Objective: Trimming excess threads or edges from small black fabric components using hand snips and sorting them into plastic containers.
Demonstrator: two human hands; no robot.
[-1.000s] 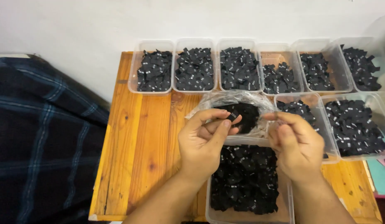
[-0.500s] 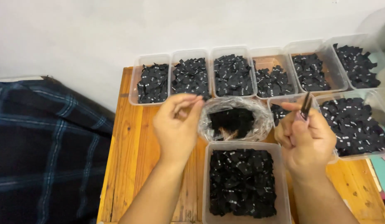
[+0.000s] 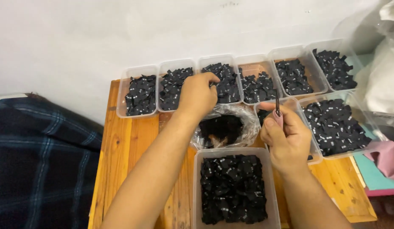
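Observation:
My left hand (image 3: 197, 96) reaches over a far clear tub (image 3: 220, 82) of small black fabric labels, its fingertips at the tub's near edge, curled down; what they pinch is hidden. My right hand (image 3: 287, 136) is raised above the table, thumb and fingers pinched on a small black label (image 3: 277, 103) held upright. Between the hands lies a clear plastic bag (image 3: 224, 127) with black labels inside. A large clear tub (image 3: 231, 188) full of black labels sits closest to me.
Several clear tubs of black labels line the back of the wooden table (image 3: 133, 140), with two more at the right (image 3: 337, 123). A dark plaid cloth (image 3: 40, 161) lies left. Pink and teal items (image 3: 385, 159) and a plastic sheet sit at the right edge.
My left hand has moved from above the bag forward to the far row of tubs. My right hand stays raised, still pinching the label.

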